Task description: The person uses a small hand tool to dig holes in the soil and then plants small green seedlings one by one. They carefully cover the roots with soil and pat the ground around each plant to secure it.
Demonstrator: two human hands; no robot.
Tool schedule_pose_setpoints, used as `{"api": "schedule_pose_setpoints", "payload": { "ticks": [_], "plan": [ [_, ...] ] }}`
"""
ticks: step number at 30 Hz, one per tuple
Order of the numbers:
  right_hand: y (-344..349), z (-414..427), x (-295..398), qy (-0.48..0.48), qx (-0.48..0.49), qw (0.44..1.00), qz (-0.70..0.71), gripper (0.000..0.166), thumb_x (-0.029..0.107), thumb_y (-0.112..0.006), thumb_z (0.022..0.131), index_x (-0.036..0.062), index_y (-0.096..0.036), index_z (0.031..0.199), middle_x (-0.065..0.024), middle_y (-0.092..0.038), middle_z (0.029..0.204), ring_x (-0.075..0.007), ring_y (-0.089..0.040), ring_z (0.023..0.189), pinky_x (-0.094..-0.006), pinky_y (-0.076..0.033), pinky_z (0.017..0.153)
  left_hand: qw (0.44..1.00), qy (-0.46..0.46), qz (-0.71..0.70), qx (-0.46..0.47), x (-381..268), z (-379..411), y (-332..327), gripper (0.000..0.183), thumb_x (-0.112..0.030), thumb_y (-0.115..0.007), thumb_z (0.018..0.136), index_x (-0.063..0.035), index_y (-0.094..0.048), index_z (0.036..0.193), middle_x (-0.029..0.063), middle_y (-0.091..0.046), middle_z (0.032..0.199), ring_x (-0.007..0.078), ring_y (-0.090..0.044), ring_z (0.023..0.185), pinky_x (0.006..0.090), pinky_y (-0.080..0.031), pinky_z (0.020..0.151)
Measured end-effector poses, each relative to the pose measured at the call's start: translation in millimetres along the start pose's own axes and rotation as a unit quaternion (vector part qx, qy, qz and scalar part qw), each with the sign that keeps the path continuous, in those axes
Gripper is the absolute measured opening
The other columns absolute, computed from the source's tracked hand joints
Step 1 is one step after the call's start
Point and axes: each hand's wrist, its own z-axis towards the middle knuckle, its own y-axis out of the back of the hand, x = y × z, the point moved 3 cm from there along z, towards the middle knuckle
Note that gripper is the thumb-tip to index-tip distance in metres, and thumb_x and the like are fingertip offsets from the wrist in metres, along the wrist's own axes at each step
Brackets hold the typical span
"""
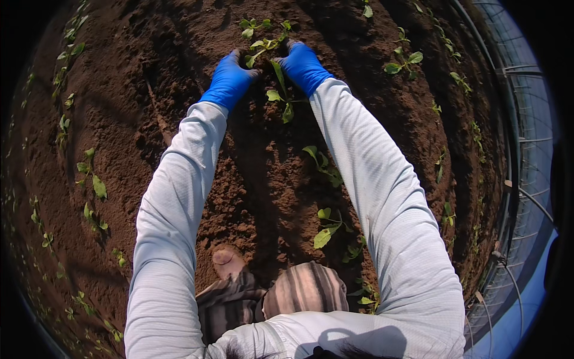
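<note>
Both my hands wear blue gloves with dark, soil-coloured fingers and reach down to the brown soil at the top of the view. My left hand [231,78] is left of a small leafy seedling [265,46], its thumb and forefinger apart. On the seedling's other side is my right hand [306,64], thumb and fingers also spread, with the fingertips close to the leaves. Neither hand shows anything held. The lower fingers are hidden. Just below my right thumb, a second seedling [285,99] stands with one long upright leaf.
More seedlings [329,229] run in a row toward my bare foot [228,261] and striped trouser knee [305,289]. Other seedling rows lie left [92,175] and right [406,63]. A thin stick [154,105] lies left. Greenhouse tubing and film [529,116] edge the right side.
</note>
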Motion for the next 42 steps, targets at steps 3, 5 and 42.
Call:
{"api": "schedule_pose_setpoints", "payload": {
  "ticks": [3,5,42],
  "plan": [
    [-2.8,-2.4,0.3,0.013,-0.032,0.998,-0.057,0.054,0.031,-0.07,0.074,-0.0024,-0.055,0.114,-0.0235,-0.055,0.114,-0.0334,-0.056,0.104,-0.037,-0.045,0.09,1.0,0.003,0.005,0.009,-8.5,-2.8,1.7,0.08,-0.023,-0.078,0.069,0.0055,-0.036,0.13,0.0231,-0.05,0.122,0.029,-0.053,0.109,0.0336,-0.044,0.091],
    [-0.9,-7.6,9.6,-0.001,-0.039,0.984,-0.174,0.052,0.03,-0.067,0.076,-0.0022,-0.055,0.114,-0.0234,-0.057,0.112,-0.0335,-0.057,0.102,-0.0374,-0.046,0.089,0.999,0.01,0.024,-0.031,1.2,-1.0,-0.1,0.076,-0.023,-0.078,0.07,0.0054,-0.038,0.129,0.0219,-0.053,0.119,0.0271,-0.054,0.107,0.0333,-0.045,0.09],
    [-11.8,15.9,-29.6,-0.023,-0.006,0.998,0.05,0.034,0.026,-0.068,0.074,-0.0019,-0.062,0.094,-0.0213,-0.063,0.09,-0.0344,-0.061,0.085,-0.0374,-0.049,0.077,0.989,-0.021,0.144,0.024,-8.9,2.9,-4.5,0.059,-0.012,-0.066,0.076,-0.007,-0.043,0.13,0.0171,-0.036,0.135,0.0324,-0.049,0.114,0.0346,-0.042,0.096]
  ]
}}
